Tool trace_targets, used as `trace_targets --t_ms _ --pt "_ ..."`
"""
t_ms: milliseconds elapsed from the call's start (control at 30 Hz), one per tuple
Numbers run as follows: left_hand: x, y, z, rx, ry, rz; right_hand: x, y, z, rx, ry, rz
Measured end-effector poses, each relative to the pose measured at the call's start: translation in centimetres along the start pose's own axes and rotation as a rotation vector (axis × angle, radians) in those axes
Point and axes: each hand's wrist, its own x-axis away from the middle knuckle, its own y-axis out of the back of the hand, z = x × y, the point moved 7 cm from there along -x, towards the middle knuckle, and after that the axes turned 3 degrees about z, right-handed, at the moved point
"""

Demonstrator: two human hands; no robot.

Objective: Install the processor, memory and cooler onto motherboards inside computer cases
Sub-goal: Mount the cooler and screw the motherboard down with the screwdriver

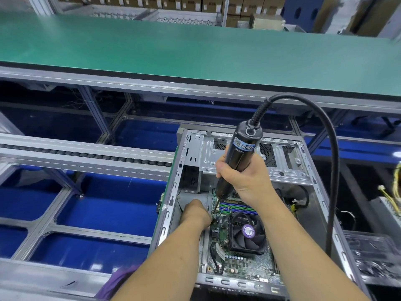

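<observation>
An open grey computer case [173, 192] lies on its side in front of me, with a green motherboard [243, 265] inside. A black cooler [248, 233] with a fan and purple label sits on the board. Memory sticks [236, 207] lie just beyond it. My right hand [245, 177] grips a black electric screwdriver [240, 148] held upright, its bit pointing down at the cooler's far-left corner. My left hand [195, 212] reaches into the case beside the bit, fingers closed at that corner; what they pinch is hidden.
The screwdriver's thick black cable [332, 170] arcs over the case's right side. A roller rail [86, 152] and aluminium frame over blue floor lie to the left. A green conveyor belt [195, 51] runs behind. Another case and wires [390, 203] stand at right.
</observation>
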Motion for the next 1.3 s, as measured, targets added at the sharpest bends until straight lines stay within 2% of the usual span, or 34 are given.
trace_targets --t_ms 333,500,633,733,800,900,933,1000,1033,1100,1200,1300 --pt "0.2 0.1 0.1 0.019 -0.045 -0.011 1.1 -0.4 0.8 0.001 0.046 0.024" --pt "1.0 0.6 -0.5 0.003 -0.097 -0.021 1.8 -0.1 1.7 -0.004 0.068 -0.043" --pt "1.7 1.0 -1.0 -0.043 -0.164 -0.022 2.6 1.1 5.0 -0.014 0.226 -0.112" --pt "3.1 2.1 -1.6 -0.016 -0.215 -0.096 3.2 3.4 7.6 -0.033 0.296 -0.229" --pt "4.8 3.4 -3.4 -0.024 -0.364 -0.205 3.9 5.2 8.7 -0.025 0.351 -0.317" --pt "9.7 5.2 -8.4 -0.104 -0.856 -0.423 5.2 7.7 9.2 -0.067 0.387 -0.432" --pt "11.2 5.9 -9.8 -0.107 -0.964 -0.53 5.6 8.4 9.2 -0.073 0.386 -0.456" --pt "12.5 7.4 -11.8 -0.013 -1.059 -0.702 6.2 9.4 8.8 -0.086 0.364 -0.481" --pt "12.1 8.0 -12.7 0.044 -1.055 -0.721 6.4 9.7 8.7 -0.103 0.353 -0.486" --pt "10.2 8.7 -14.5 0.025 -0.947 -0.633 6.9 10.2 8.4 -0.135 0.336 -0.494" --pt "7.4 8.5 -16.5 -0.253 -0.76 -0.516 7.3 11.0 7.8 -0.139 0.294 -0.53" --pt "6.9 8.3 -17.3 -0.429 -0.662 -0.511 7.2 11.8 7.1 -0.137 0.255 -0.534"
